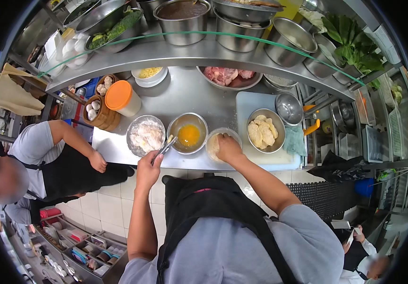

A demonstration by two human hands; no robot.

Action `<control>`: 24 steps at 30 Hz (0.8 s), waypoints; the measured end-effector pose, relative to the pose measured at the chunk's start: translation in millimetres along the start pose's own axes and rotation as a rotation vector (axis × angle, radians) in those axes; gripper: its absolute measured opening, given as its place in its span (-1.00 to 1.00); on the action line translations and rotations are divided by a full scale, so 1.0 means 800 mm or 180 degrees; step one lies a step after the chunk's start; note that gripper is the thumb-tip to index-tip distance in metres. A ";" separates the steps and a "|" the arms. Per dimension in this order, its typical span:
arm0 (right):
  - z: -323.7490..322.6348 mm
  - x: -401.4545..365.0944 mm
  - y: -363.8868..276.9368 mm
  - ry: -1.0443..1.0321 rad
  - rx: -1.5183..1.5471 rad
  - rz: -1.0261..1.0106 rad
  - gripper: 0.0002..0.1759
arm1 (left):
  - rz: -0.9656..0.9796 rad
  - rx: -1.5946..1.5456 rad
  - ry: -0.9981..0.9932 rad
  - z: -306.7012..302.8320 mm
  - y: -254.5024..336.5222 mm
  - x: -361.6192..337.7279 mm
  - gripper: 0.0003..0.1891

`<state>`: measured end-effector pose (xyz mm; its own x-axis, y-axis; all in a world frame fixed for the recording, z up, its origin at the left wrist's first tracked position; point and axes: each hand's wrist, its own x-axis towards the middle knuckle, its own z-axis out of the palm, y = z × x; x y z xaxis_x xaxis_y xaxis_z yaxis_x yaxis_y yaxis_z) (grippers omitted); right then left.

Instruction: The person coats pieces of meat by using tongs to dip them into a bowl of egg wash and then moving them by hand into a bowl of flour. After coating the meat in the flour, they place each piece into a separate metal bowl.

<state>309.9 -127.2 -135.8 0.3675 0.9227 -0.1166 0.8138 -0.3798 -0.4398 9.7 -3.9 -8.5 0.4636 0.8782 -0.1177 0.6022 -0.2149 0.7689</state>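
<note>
My left hand [148, 171] is closed round metal tongs [166, 146], whose tips reach over the gap between two bowls. On the left of them is a metal bowl [137, 150] of white floury pieces. To their right stands a metal bowl of beaten egg [189, 135]. My right hand [227, 147] dips into a smaller bowl of pale crumbs [212, 146], fingers curled down; whatever they grip is hidden. Beside it, a metal bowl [250, 144] holds several crumb-coated pieces [262, 131] on a pale cutting board [249, 102].
Raw meat [223, 75] fills a large bowl at the back. An orange-lidded tub [122, 98] and a bamboo steamer [104, 117] stand left. Overhead, a steel shelf [190, 54] carries several pots. One co-worker [57, 161] stands left; another person [355, 255] is lower right.
</note>
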 end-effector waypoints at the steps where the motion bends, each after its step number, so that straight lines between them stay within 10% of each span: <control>1: 0.003 0.007 0.006 -0.0122 -0.0047 0.0070 -0.55 | 0.0009 0.0000 0.0017 -0.001 0.002 0.003 -0.71; 9: -0.111 0.028 -0.012 -0.0674 0.0053 -0.0005 -0.65 | -0.0131 -0.0032 0.0019 -0.007 -0.009 -0.001 -0.70; 18: -0.032 0.037 -0.020 -0.1731 0.0165 -0.0347 -0.67 | -0.0267 0.1031 0.0830 -0.055 -0.033 0.024 -0.69; 24: -0.014 0.012 0.004 -0.0298 -0.0407 -0.0431 -0.64 | -0.0759 0.1967 0.0721 -0.080 -0.037 0.023 -0.73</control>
<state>320.8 -120.1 -128.4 0.2124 0.9658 -0.1489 0.9056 -0.2518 -0.3412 -41.4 45.7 6.9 0.1664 0.9846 -0.0532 0.9611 -0.1499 0.2322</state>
